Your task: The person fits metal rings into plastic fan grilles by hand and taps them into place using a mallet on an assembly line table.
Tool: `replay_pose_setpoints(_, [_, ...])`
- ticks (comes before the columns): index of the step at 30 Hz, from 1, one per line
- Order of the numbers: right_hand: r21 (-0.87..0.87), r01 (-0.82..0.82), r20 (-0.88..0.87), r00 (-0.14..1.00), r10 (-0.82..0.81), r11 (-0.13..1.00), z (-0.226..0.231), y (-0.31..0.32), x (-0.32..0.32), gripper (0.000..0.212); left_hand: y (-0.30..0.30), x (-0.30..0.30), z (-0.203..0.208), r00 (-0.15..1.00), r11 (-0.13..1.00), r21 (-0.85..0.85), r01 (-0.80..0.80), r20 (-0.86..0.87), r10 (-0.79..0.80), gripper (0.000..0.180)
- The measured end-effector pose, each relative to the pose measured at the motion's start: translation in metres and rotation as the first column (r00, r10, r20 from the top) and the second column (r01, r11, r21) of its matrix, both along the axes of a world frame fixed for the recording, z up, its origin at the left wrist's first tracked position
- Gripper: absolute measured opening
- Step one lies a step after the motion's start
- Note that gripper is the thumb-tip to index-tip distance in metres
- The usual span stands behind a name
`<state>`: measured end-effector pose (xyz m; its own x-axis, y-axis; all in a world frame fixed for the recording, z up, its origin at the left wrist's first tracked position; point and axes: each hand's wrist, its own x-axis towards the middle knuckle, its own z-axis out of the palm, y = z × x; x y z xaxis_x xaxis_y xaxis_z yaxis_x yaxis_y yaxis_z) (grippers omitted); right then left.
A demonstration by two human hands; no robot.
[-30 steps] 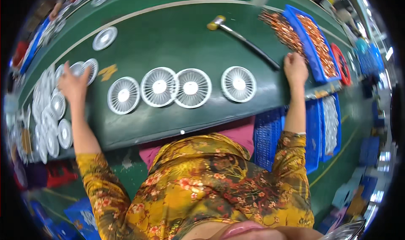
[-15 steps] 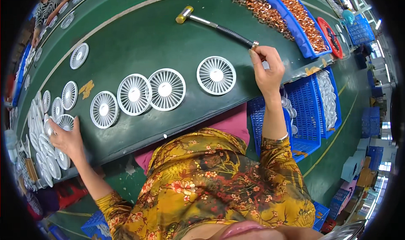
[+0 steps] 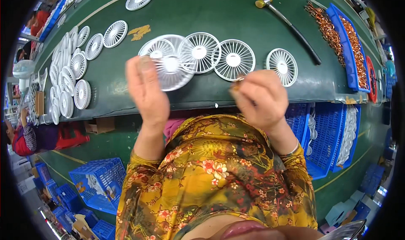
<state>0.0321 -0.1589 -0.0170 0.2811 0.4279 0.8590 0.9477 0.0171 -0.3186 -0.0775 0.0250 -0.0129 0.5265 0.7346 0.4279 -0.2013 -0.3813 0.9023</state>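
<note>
Evidently, a white spoked disc (image 3: pixel 171 65) was held at its left side by the left grip (image 3: pixel 147 90), above the near part of the green desk (image 3: pixel 202 10). By the right grip (image 3: pixel 263 99) a small copper-coloured piece (image 3: pixel 238 82) was pinched, to the right of the held disc and apart from it. As the held disc was blurred and overlapped in view with a flat disc behind it (image 3: pixel 157 46), whether those two touched could not be told.

Most readily, it was judged, the discs lying about could be knocked: a middle disc (image 3: pixel 199 52) was overlapped by its right-hand neighbour (image 3: pixel 233 59), so if one were brushed by the held rim, both might be shifted. The copper-coloured piece could also be dropped, being so small and so slightly pinched.

Across the round face of the held disc no long axis was offered; its hub face was turned up toward the camera, so its axle line was judged roughly upright, though its exact tilt was obscured by blur. By the hammer (image 3: pixel 291 26) beyond, a long axis was shown: its yellow head was pointed away and leftward, its handle end nearer and rightward.
</note>
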Motion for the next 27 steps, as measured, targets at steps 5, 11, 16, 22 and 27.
replay_pose_setpoints(5, [0.049,-0.102,0.024,0.995,0.101,0.994,0.005,0.023,-0.014,0.022,-0.029,0.012,-0.008,0.957,0.91,-0.297,0.289,0.077,-0.279,0.021])
replay_pose_setpoints(11, [-0.111,0.05,-0.042,0.998,-0.055,0.993,0.012,0.035,-0.015,0.018,-0.039,0.012,0.0,0.958,0.956,-0.085,0.282,-0.018,-0.285,0.021])
replay_pose_setpoints(16, [-0.248,0.022,-0.093,0.995,-0.046,0.968,0.008,0.037,-0.015,0.018,-0.039,0.012,-0.005,0.972,0.974,0.018,0.227,-0.063,-0.226,0.021])
replay_pose_setpoints(22, [-0.284,0.057,-0.117,0.989,-0.094,0.957,0.006,0.032,-0.016,0.019,-0.044,0.01,-0.008,0.96,0.97,0.044,0.241,-0.156,-0.231,0.023])
replay_pose_setpoints(27, [-0.105,0.13,-0.144,0.979,-0.145,0.986,-0.007,0.034,-0.019,0.022,-0.044,0.013,-0.006,0.937,0.935,-0.129,0.331,-0.069,-0.342,0.024])
